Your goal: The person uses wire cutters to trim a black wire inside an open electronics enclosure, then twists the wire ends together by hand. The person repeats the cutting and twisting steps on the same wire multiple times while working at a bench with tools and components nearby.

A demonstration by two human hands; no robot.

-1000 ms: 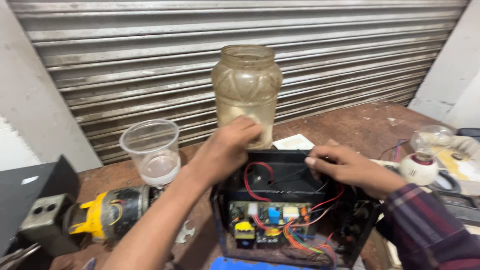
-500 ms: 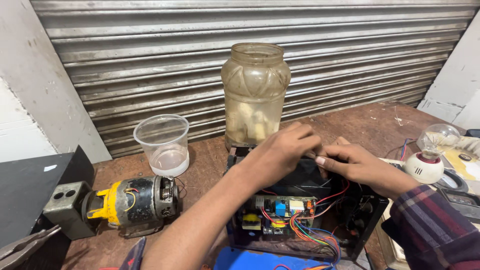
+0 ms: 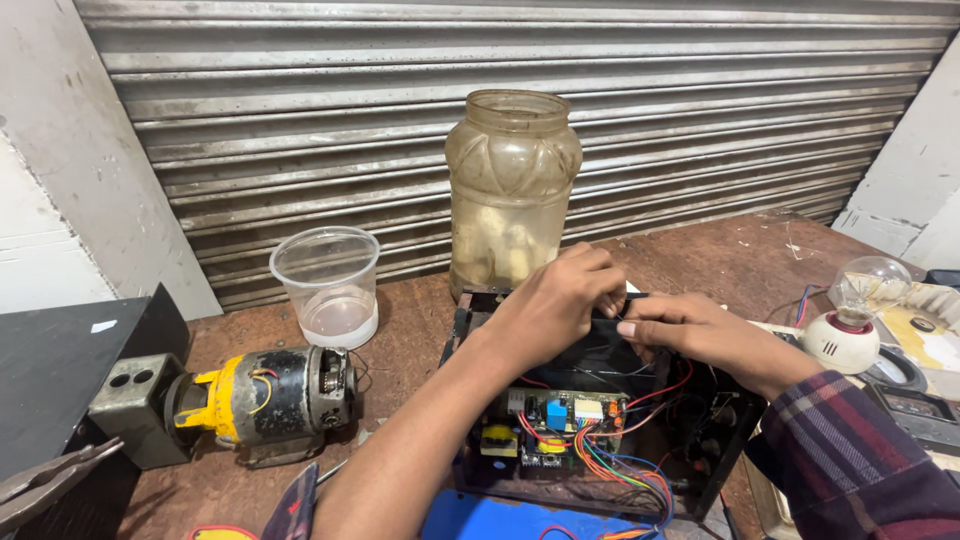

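Hands met over an open black box of electronics that sat on a worn brown table, seen from above by the person doing the work. The left hand reached in from the lower left, its fingers curled and pinched on a black part lying across the top of the box. The right hand came from the right in a plaid sleeve, its fingers also closed on the same black part, the fingertips of both hands almost touching. Below the hands, inside the box, lay a circuit board with a blue block, a yellow coil and a tangle of red, blue and green wires. Just behind the box stood a tall, cloudy jar without a lid, with pale lumps in its lower half. To the left of the jar stood a clear plastic cup. In front of the cup, a yellow and black motor lay on its side. At the right edge a bare light bulb stood in a white holder. A grey metal shutter filled the background.
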